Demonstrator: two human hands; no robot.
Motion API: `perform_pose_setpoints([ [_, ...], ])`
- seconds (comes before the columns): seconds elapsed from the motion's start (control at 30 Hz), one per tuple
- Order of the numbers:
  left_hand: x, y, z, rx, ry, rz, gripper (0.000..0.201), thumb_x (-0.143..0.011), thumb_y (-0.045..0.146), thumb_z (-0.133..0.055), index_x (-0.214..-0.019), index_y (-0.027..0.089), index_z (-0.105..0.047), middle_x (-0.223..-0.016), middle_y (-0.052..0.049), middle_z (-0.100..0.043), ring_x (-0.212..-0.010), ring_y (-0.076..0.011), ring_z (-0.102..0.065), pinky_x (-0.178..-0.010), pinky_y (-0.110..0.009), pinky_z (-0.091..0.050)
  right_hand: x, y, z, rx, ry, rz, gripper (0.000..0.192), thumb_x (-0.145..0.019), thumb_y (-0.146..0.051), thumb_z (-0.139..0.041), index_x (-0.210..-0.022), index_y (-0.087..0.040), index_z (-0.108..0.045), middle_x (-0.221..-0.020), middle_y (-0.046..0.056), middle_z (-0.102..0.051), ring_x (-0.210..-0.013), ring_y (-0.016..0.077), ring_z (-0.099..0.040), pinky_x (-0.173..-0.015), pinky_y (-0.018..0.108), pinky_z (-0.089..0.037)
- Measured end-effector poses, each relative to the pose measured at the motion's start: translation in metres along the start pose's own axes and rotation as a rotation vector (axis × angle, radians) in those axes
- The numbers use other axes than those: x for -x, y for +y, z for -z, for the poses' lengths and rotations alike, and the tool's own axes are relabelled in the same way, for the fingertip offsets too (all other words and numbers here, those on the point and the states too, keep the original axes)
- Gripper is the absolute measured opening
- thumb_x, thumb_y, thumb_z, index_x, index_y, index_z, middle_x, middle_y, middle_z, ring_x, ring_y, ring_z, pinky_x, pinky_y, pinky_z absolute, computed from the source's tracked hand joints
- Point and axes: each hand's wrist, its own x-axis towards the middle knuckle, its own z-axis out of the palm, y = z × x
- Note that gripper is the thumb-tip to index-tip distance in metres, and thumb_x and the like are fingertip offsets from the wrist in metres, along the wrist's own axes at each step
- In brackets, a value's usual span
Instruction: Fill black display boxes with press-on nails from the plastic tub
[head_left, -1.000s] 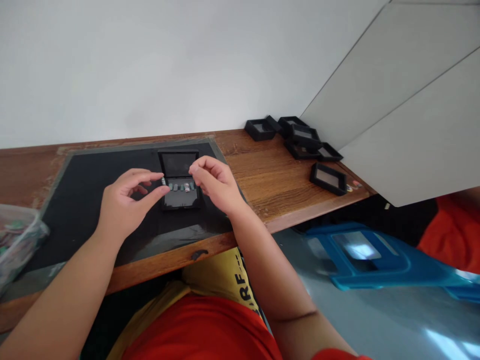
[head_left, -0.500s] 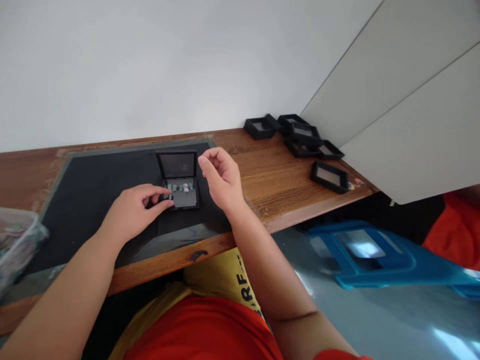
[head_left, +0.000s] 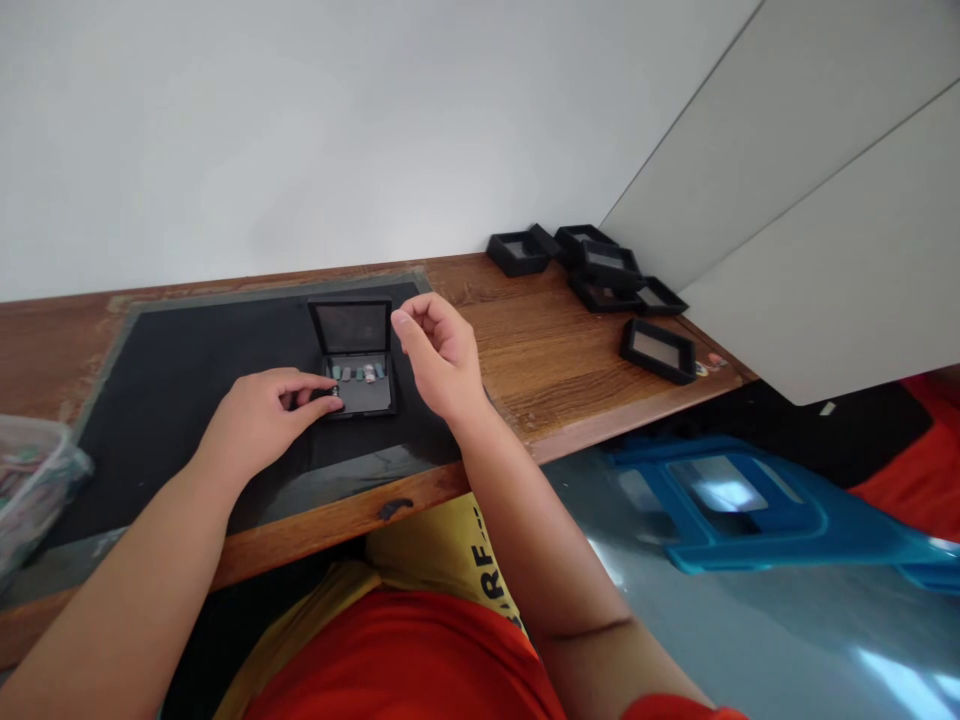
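A black case [head_left: 375, 411] lies on the dark mat with its clear-windowed lid [head_left: 352, 328] raised. Several small grey-blue pieces [head_left: 359, 374], one of them white and more ornate, stand in a row on its grey inner pad. At the case's lower left corner, my left hand [head_left: 262, 415] pinches thumb and forefinger around a tiny dark thing with bright specks, too small to name. My right hand [head_left: 442, 360] is curled beside the lid's right edge, thumb near the bent fingers. Whether it holds anything or touches the lid is hidden.
Several black window-front boxes [head_left: 658, 352] lie on the wooden table [head_left: 540, 370] at the right, some stacked against the wall. A clear tub [head_left: 34, 470] of small wrapped things stands at the left edge. Below right is a blue plastic stool [head_left: 750, 510], with red cloth behind it.
The view has shifted slightly. Both hands keep nearly the same pose; the left fingertips still pinch at the case's corner, and the right hand stays by the lid.
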Motion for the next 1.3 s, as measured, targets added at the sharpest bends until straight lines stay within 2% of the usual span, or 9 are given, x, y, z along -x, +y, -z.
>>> perform_pose_setpoints([
  [0.23, -0.002, 0.002, 0.001, 0.025, -0.037, 0.072, 0.038, -0.079, 0.062, -0.081, -0.096, 0.029, -0.088, -0.061, -0.002, -0.063, -0.052, -0.0171, -0.046, -0.051, -0.031, -0.032, 0.001, 0.001, 0.000, 0.023, -0.024, -0.004, 0.027, -0.100, -0.045, -0.061, -0.086, -0.023, -0.053, -0.071, -0.005, -0.047, -0.061, 0.0095, -0.039, -0.058, 0.028, -0.031],
  [0.5, -0.002, 0.010, 0.006, -0.019, -0.138, 0.231, 0.051, -0.078, 0.066, -0.075, -0.109, 0.028, -0.085, -0.074, 0.000, -0.065, -0.064, -0.0180, -0.051, -0.064, -0.033, -0.039, 0.000, 0.004, 0.002, 0.036, -0.015, 0.039, 0.029, -0.100, -0.045, -0.062, -0.085, -0.021, -0.056, -0.071, -0.005, -0.049, -0.059, 0.0087, -0.040, -0.057, 0.027, -0.031],
  [0.8, -0.002, 0.010, 0.006, -0.003, -0.161, 0.242, 0.051, -0.078, 0.067, -0.073, -0.110, 0.028, -0.083, -0.070, 0.002, -0.060, -0.062, -0.0169, -0.049, -0.064, -0.033, -0.037, 0.004, 0.000, 0.004, 0.086, -0.108, 0.006, 0.029, -0.094, -0.047, -0.070, -0.089, -0.022, -0.058, -0.070, -0.006, -0.051, -0.059, 0.0088, -0.041, -0.057, 0.025, -0.032],
  [0.87, -0.002, 0.010, 0.006, 0.007, -0.148, 0.232, 0.051, -0.077, 0.066, -0.074, -0.109, 0.028, -0.084, -0.069, 0.002, -0.060, -0.061, -0.0164, -0.049, -0.063, -0.033, -0.037, 0.004, -0.002, 0.005, 0.096, -0.190, 0.017, 0.028, -0.095, -0.047, -0.067, -0.089, -0.021, -0.058, -0.070, -0.006, -0.052, -0.060, 0.0091, -0.042, -0.059, 0.025, -0.033],
  [0.93, -0.001, 0.010, 0.005, 0.016, -0.126, 0.218, 0.048, -0.077, 0.064, -0.076, -0.107, 0.028, -0.084, -0.067, 0.002, -0.059, -0.060, -0.0159, -0.048, -0.061, -0.032, -0.036, 0.004, -0.006, 0.007, 0.140, -0.333, 0.016, 0.029, -0.098, -0.046, -0.063, -0.085, -0.020, -0.059, -0.070, -0.005, -0.053, -0.062, 0.0095, -0.044, -0.062, 0.026, -0.034],
  [1.0, 0.000, 0.011, 0.004, 0.005, -0.089, 0.182, 0.043, -0.078, 0.061, -0.077, -0.105, 0.028, -0.085, -0.065, 0.003, -0.058, -0.059, -0.0156, -0.048, -0.060, -0.032, -0.036, 0.004, -0.012, 0.009, 0.213, -0.494, -0.021, 0.032, -0.101, -0.044, -0.056, -0.083, -0.018, -0.062, -0.068, -0.005, -0.053, -0.064, 0.0102, -0.046, -0.065, 0.026, -0.033],
  [1.07, 0.003, 0.013, 0.002, -0.027, -0.040, 0.114, 0.036, -0.082, 0.056, -0.077, -0.105, 0.030, -0.085, -0.066, 0.003, -0.059, -0.060, -0.0151, -0.050, -0.061, -0.031, -0.037, 0.004, -0.017, 0.010, 0.264, -0.602, -0.078, 0.039, -0.105, -0.045, -0.049, -0.086, -0.018, -0.068, -0.067, -0.004, -0.053, -0.066, 0.0112, -0.049, -0.067, 0.027, -0.034],
  [1.17, 0.006, 0.015, 0.002, -0.063, 0.054, -0.016, 0.026, -0.086, 0.048, -0.078, -0.102, 0.030, -0.085, -0.068, 0.003, -0.061, -0.061, -0.0138, -0.051, -0.061, -0.030, -0.039, 0.004, -0.020, 0.011, 0.253, -0.638, -0.125, 0.050, -0.109, -0.051, -0.041, -0.095, -0.016, -0.074, -0.068, -0.003, -0.055, -0.069, 0.0126, -0.053, -0.071, 0.028, -0.036],
  [1.3, 0.009, 0.019, 0.003, -0.047, 0.179, -0.144, 0.016, -0.090, 0.039, -0.077, -0.098, 0.029, -0.085, -0.065, 0.004, -0.058, -0.059, -0.0116, -0.049, -0.060, -0.028, -0.039, 0.005, -0.017, 0.012, 0.213, -0.636, -0.115, 0.067, -0.110, -0.063, -0.033, -0.101, -0.016, -0.079, -0.067, -0.003, -0.052, -0.067, 0.0130, -0.051, -0.070, 0.029, -0.036],
])
